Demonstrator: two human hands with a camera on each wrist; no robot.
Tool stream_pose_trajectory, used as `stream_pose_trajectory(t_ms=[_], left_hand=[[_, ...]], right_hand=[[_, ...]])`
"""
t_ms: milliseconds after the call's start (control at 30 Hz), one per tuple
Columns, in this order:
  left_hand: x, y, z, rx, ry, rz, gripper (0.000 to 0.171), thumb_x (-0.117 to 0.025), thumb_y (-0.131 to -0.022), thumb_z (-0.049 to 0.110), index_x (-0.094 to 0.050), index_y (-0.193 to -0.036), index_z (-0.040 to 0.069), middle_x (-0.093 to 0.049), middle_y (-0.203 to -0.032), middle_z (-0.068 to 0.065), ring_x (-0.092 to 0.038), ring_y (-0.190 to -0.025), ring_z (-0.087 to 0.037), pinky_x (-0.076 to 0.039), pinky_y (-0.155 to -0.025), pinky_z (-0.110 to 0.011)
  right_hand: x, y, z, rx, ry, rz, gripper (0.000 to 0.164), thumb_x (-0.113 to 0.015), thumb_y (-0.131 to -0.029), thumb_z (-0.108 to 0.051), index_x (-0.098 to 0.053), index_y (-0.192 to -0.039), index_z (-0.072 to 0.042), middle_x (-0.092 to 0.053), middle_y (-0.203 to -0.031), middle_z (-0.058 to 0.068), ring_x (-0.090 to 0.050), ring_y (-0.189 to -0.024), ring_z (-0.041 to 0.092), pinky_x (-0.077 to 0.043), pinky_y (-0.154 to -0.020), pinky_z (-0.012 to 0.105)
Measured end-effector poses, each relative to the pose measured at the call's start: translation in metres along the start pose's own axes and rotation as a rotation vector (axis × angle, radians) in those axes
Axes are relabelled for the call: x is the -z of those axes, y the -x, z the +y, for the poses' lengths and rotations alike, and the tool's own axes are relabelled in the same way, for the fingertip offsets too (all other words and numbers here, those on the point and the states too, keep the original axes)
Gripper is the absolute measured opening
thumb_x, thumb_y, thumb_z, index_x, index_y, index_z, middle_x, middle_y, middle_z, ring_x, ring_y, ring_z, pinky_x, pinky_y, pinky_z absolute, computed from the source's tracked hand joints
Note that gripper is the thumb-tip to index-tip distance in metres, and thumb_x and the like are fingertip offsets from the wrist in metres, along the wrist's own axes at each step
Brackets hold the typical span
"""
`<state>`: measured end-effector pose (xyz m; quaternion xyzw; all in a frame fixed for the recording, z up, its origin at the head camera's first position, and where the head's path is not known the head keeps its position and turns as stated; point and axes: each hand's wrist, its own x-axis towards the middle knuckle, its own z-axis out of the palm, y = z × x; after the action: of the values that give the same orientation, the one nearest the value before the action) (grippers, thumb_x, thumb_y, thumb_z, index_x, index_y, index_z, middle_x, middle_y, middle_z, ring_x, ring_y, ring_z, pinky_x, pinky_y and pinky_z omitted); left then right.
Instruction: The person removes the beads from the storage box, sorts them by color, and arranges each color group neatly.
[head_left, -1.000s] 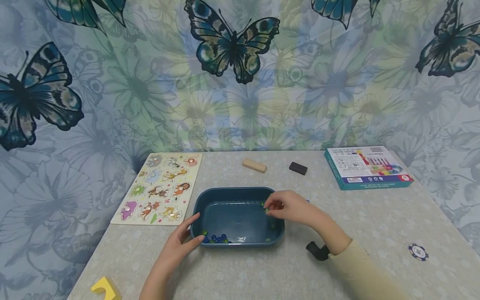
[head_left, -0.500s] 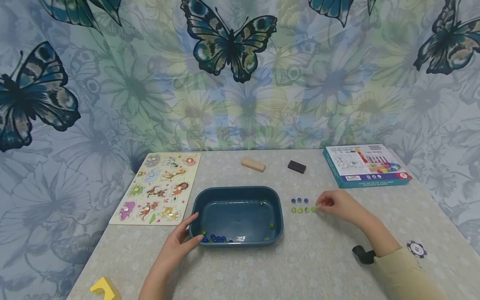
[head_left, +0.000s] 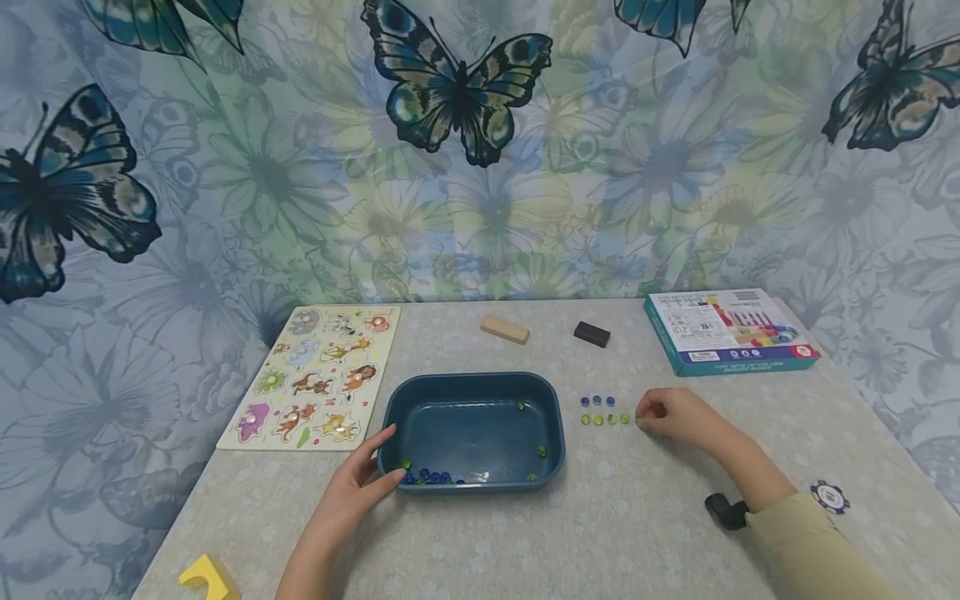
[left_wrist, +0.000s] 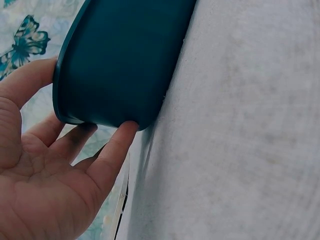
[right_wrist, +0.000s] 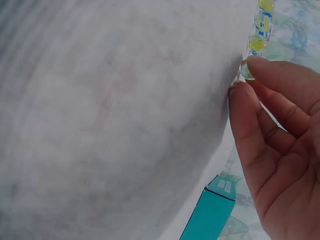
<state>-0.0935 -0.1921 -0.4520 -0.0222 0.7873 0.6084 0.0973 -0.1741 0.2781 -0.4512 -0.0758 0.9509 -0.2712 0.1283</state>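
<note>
A dark blue plastic tub (head_left: pixel 472 433) stands on the table. My left hand (head_left: pixel 352 487) holds its near left corner, with thumb and fingers against the rim and walls in the left wrist view. Inside, several blue marbles (head_left: pixel 435 477) lie along the near left edge, and a few yellow-green marbles lie toward the right. Right of the tub, three blue marbles (head_left: pixel 597 401) form a row behind a row of yellow-green marbles (head_left: pixel 598 420). At that front row's right end, my right hand (head_left: pixel 678 417) pinches a clear yellow-green marble (right_wrist: pixel 247 70) between thumb and fingertip, close to the tabletop.
An animal puzzle board (head_left: pixel 315 375) lies to the left. Behind the tub are a wooden block (head_left: pixel 505 329) and a black block (head_left: pixel 592 334). A flat game box (head_left: pixel 731 333) sits back right, a poker chip (head_left: pixel 829 497) right, a yellow arch block (head_left: pixel 210 577) front left.
My right hand has gone from the tub's right side to the right end of the marble row with a marble, then shifted slightly further right. The left hand stays at the tub.
</note>
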Motion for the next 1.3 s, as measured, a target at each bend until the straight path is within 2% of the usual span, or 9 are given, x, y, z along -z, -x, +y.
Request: stream_pose_trajectory(t_ms=[133,367,533,667,833,1033,1167,1300], left_hand=[[0.001,0.0,-0.001,-0.007,0.001,-0.001,0.063,-0.069,-0.085,0.013,-0.04,-0.14,0.019,-0.025,-0.152,-0.004,-0.017,-0.141,-0.03,-0.016,-0.112,-0.051],[0.0,-0.001,0.0,-0.002,-0.015,0.004,0.063,-0.069,-0.084,0.014,-0.041,-0.141,0.019,-0.025,-0.152,-0.004,-0.019,-0.14,-0.032,-0.018,-0.111,-0.051],[-0.001,-0.001,0.0,-0.002,-0.015,0.007,0.063,-0.069,-0.084,0.014,-0.041,-0.14,0.02,-0.026,-0.152,-0.004,-0.019,-0.14,-0.031,-0.018,-0.111,-0.051],[0.0,-0.001,-0.001,-0.002,-0.022,0.006,0.063,-0.07,-0.084,0.015,-0.041,-0.14,0.02,-0.026,-0.152,-0.004,-0.02,-0.139,-0.033,-0.018,-0.111,-0.052],[0.001,-0.001,-0.002,-0.004,-0.038,0.002,0.065,-0.071,-0.083,0.019,-0.041,-0.141,0.02,-0.026,-0.151,-0.005,-0.023,-0.136,-0.04,-0.021,-0.108,-0.057],[0.001,-0.001,-0.003,-0.001,-0.013,-0.001,0.064,-0.07,-0.083,0.018,-0.041,-0.14,0.021,-0.026,-0.151,-0.003,-0.019,-0.139,-0.033,-0.017,-0.111,-0.053],[0.0,-0.001,-0.002,0.007,-0.008,0.004,0.064,-0.071,-0.083,0.019,-0.041,-0.14,0.021,-0.027,-0.151,-0.003,-0.019,-0.139,-0.032,-0.017,-0.112,-0.051],[0.0,0.0,-0.001,0.002,-0.015,0.013,0.064,-0.072,-0.082,0.019,-0.042,-0.139,0.022,-0.028,-0.151,-0.003,-0.02,-0.139,-0.032,-0.017,-0.112,-0.051]], right_hand=[[0.0,0.0,-0.001,-0.005,0.008,-0.002,0.008,-0.07,-0.081,-0.013,-0.066,-0.088,-0.009,-0.053,-0.07,0.0,-0.048,-0.068,0.015,-0.041,-0.06,0.028],[0.01,0.004,-0.009,0.048,0.003,-0.02,0.015,-0.068,-0.083,-0.011,-0.065,-0.096,-0.007,-0.053,-0.074,0.001,-0.049,-0.069,0.015,-0.043,-0.059,0.028],[0.022,0.006,-0.029,0.128,-0.003,0.001,0.019,-0.066,-0.085,-0.013,-0.065,-0.103,-0.006,-0.057,-0.08,0.0,-0.051,-0.072,0.015,-0.046,-0.062,0.028],[0.021,0.004,-0.055,0.231,-0.032,0.006,0.021,-0.067,-0.086,-0.016,-0.065,-0.106,-0.009,-0.059,-0.082,-0.004,-0.053,-0.073,0.013,-0.048,-0.062,0.025],[0.006,-0.002,-0.094,0.415,-0.078,-0.036,0.022,-0.066,-0.086,-0.015,-0.066,-0.108,-0.012,-0.062,-0.085,-0.008,-0.057,-0.074,0.007,-0.051,-0.064,0.023],[-0.023,-0.012,-0.135,0.562,-0.074,-0.144,0.023,-0.067,-0.087,-0.015,-0.066,-0.109,-0.01,-0.066,-0.092,-0.001,-0.059,-0.078,0.004,-0.052,-0.068,0.022],[-0.045,-0.018,-0.154,0.574,0.021,-0.223,0.022,-0.068,-0.085,-0.015,-0.067,-0.106,-0.009,-0.064,-0.086,-0.005,-0.056,-0.073,0.003,-0.049,-0.065,0.02],[-0.061,-0.021,-0.166,0.502,0.12,-0.32,0.015,-0.069,-0.082,-0.012,-0.068,-0.097,-0.012,-0.059,-0.077,-0.011,-0.053,-0.069,0.003,-0.047,-0.062,0.02]])
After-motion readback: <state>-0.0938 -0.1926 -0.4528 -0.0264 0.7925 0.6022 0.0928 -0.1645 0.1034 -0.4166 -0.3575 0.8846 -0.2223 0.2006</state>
